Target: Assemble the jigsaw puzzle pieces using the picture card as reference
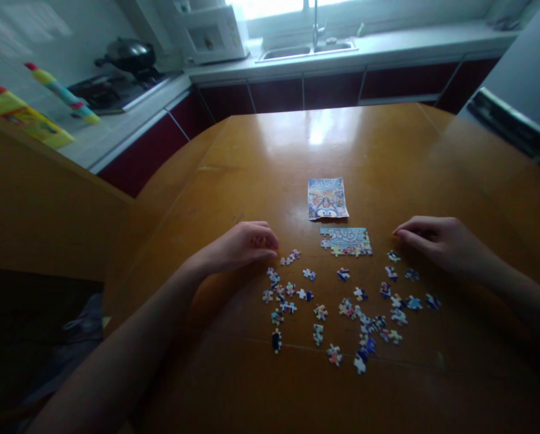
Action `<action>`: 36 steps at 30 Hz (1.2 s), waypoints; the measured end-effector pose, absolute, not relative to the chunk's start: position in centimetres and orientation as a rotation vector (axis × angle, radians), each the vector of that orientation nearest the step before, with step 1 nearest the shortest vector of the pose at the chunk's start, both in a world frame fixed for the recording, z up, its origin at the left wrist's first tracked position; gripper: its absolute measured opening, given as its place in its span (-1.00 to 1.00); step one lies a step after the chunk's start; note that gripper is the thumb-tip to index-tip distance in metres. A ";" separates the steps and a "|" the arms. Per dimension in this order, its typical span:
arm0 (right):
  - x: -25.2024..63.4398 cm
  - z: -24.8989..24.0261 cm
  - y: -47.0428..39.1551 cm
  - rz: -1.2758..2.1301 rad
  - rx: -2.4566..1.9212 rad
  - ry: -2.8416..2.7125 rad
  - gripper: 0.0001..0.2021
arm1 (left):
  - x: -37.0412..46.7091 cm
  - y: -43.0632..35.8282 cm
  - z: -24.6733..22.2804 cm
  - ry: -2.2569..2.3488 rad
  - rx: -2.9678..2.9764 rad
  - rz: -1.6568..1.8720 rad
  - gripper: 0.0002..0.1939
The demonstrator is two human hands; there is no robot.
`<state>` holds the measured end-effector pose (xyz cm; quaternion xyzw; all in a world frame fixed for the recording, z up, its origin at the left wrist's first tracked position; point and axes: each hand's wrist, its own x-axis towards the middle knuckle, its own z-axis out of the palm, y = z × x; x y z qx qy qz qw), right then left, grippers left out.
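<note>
- Wooden table, brown and glossy, fills the near view; a seam runs across its near part, beneath some of the puzzle pieces.
- Loose jigsaw pieces lie scattered on the wood between the forearms, some piled or touching, others apart; blue, white and multicoloured prints show.
- Left hand: at the left edge of the scatter, near its upper pieces, fingers curled inward with a narrow gap to the thumb; whether anything sits inside the curl, I cannot tell.
- Right hand: right of the joined part, near the upper right pieces, thumb and forefinger tips drawn together; too small to tell if something is pinched there.
- Joined puzzle section, light blue with lettering, flat between the hands, beyond the loose pieces; its left and lower edges are uneven.
- Picture sheet, creased, flat just beyond that section, with a crowded coloured print.
- Window light glares off the table's far part.
- Dark red cabinets stand beyond under a pale countertop.
- On the left counter: a yellow jug, a yellow and blue bottle, and a lidded wok on the stove.
- Farther back: a white microwave, the double sink with its faucet, and a bright window.
</note>
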<state>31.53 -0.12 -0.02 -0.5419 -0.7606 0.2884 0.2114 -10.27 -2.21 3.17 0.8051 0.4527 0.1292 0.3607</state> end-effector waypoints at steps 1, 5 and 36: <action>31.5 0.0 -0.1 0.804 -1.512 -2.116 -0.70 | -10.6 -2.2 3.5 1.169 2.090 0.305 -0.86; 31.5 0.1 -0.1 0.812 -1.521 -2.118 -0.66 | -11.2 -2.5 4.5 1.061 2.127 0.107 -0.91; 31.5 0.1 -0.2 0.822 -1.496 -2.113 -0.65 | -11.3 -2.4 3.5 1.322 1.951 -0.002 -0.72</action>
